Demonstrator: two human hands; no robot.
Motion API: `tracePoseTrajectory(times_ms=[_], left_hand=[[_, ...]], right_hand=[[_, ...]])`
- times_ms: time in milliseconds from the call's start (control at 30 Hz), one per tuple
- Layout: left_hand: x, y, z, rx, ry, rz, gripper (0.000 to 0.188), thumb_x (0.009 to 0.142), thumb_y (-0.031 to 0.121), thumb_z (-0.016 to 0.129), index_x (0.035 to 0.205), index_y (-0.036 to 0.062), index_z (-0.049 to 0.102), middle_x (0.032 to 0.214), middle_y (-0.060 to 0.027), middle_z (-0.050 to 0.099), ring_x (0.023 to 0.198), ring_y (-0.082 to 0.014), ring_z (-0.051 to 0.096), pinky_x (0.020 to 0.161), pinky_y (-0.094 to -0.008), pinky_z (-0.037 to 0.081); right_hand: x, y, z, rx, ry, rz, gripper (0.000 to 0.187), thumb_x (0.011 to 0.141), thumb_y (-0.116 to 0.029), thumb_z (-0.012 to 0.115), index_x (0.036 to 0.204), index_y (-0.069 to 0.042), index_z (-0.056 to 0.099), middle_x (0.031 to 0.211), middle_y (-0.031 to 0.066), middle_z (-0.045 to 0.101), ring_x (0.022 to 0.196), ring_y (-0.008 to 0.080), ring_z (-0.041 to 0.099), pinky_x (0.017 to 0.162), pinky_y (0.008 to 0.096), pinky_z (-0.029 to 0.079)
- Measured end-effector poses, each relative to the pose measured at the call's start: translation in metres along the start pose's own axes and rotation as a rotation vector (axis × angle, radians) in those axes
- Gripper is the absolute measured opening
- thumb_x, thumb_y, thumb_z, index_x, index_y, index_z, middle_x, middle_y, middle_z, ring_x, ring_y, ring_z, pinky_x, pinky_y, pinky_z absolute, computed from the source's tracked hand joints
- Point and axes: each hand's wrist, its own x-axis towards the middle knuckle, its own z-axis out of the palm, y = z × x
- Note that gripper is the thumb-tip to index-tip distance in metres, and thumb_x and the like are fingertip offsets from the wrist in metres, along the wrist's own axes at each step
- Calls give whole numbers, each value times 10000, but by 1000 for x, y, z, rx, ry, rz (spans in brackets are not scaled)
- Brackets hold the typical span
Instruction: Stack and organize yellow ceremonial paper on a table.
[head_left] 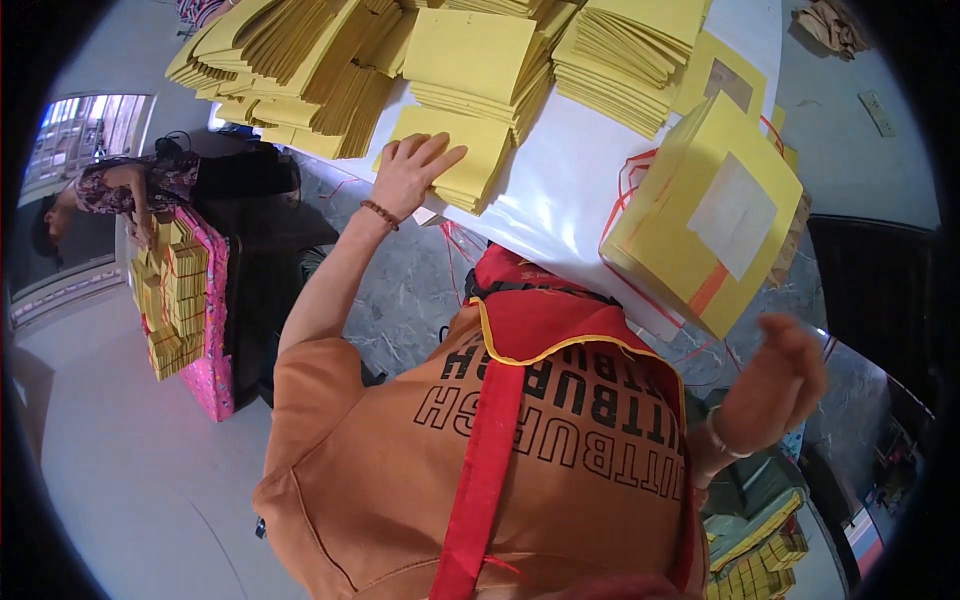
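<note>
At the near edge of the white-covered table (535, 215), my left hand (405, 172) lies with spread fingers on a small stack of yellow paper sheets (470, 150). A beaded bracelet circles that wrist. My right hand (775, 385) is raised off the table at the right, somewhat blurred, its fingers apart from the thumb and nothing visible in it. Nearest to it stands a large yellow block-shaped bundle (660, 225) with a pale rectangular patch and a red strip. Red string (625, 185) lies loose beside this bundle.
Tall stacks of folded yellow paper (300, 70) fill the table's far side, with more stacks (625, 50) farther right. At the left a person (135, 190) leans over a pink-covered table (215, 330) holding yellow bundles (180, 290). More yellow bundles (765, 565) sit at lower right.
</note>
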Motion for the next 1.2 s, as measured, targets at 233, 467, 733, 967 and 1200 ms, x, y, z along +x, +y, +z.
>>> tracePoseTrajectory(times_ms=[233,467,733,967,1200], left_hand=[[12,-11,-12,123,-134,171,493,769,140,534,1244,267,498,1224,10,518,1064,-184,490,854,-392,367],[-1,-6,-13,-20,-211,94,640,729,133,557,1339,230,388,1318,-53,437,1155,-243,434,943,-427,326],[-19,-43,32,-782,95,-565,750,730,322,732,1316,16,378,1265,-183,480,1172,-289,454,991,-362,346],[-13,-48,17,-1507,-249,-858,662,762,283,728,1237,-64,425,1159,-152,557,1057,-198,550,886,-300,449],[-25,-39,9,-1680,-322,-961,632,771,219,698,1265,-48,407,1170,-130,551,1054,-190,552,880,-297,453]], right_hand=[[2,20,88,337,-915,753,318,906,-110,477,1187,37,502,1170,121,555,1019,176,541,881,279,414],[-40,113,156,282,-661,966,486,893,-229,547,1281,22,394,1224,151,473,1003,177,527,873,291,418],[-75,217,221,-140,-396,1041,875,699,-356,704,1346,-48,202,1248,187,418,1038,273,508,692,383,495],[-80,209,229,90,-311,1090,686,779,-163,575,1342,-63,196,1192,162,444,962,239,537,636,354,511],[-99,235,223,-3,-403,911,617,811,-89,501,1350,-73,199,1178,162,441,993,236,525,658,362,521]])
